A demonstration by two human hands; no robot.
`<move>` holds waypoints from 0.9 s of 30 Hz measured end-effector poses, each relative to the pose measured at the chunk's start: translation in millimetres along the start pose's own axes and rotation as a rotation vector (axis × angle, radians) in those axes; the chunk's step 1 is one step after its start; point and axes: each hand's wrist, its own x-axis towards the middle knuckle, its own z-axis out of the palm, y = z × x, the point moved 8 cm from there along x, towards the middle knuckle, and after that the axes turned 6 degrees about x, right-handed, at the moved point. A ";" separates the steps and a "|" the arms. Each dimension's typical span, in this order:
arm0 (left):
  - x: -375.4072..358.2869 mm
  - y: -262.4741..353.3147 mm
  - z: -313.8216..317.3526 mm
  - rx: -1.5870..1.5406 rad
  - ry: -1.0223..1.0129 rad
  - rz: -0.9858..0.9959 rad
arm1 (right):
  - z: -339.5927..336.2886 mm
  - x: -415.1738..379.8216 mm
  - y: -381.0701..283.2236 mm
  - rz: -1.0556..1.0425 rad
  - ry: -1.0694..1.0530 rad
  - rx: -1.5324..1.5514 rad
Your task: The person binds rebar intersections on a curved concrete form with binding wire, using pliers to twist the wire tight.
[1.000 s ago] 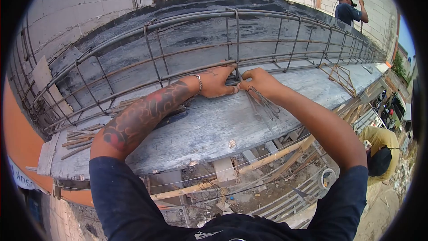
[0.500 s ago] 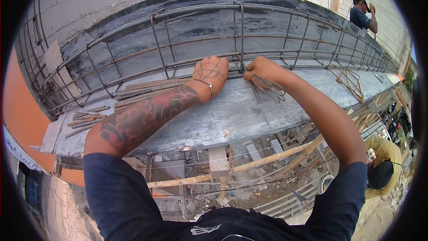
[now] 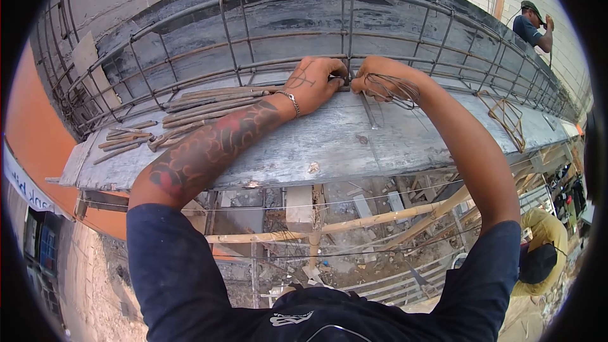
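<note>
Both my hands meet at the lower bars of a long rebar cage (image 3: 350, 31), at the foot of one upright stirrup. My left hand (image 3: 315, 82) curls over the bottom bar, thumb and fingertips pinched close to the joint; what they pinch is hidden. Opposite it, my right hand (image 3: 382, 76) is closed, its fingertips at the same joint. A looped bundle of thin tie wire (image 3: 400, 88) hangs from its palm. Under the right hand, a slim metal rod (image 3: 369, 113) lies on the board.
The cage stands along a grey formwork board (image 3: 285, 158). Loose rebar pieces (image 3: 209, 109) lie by my left forearm, shorter ones (image 3: 123, 138) farther left. A bent stirrup (image 3: 506, 120) lies right. Below are bamboo poles (image 3: 354, 223) and rubble. Another person (image 3: 533, 28) stands back right; one (image 3: 541, 253) is below.
My view has shifted slightly. The left hand has turned from a fist over the bar to fingertips pinching beside the stirrup. The right hand stays at the joint, still with the wire.
</note>
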 end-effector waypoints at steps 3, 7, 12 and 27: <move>5.8 0.3 0.5 -0.036 0.029 -0.061 | 0.2 2.3 1.8 -0.007 -0.016 -0.027; 3.4 -0.1 -1.3 0.020 0.030 -0.046 | -4.5 0.0 2.7 -0.011 0.019 -0.031; 0.8 6.4 -4.0 0.010 0.115 -0.056 | -1.6 0.3 5.3 -0.024 0.014 -0.003; -15.7 3.1 -11.7 0.442 -0.036 -0.227 | -4.5 -3.6 5.7 -0.021 0.032 0.051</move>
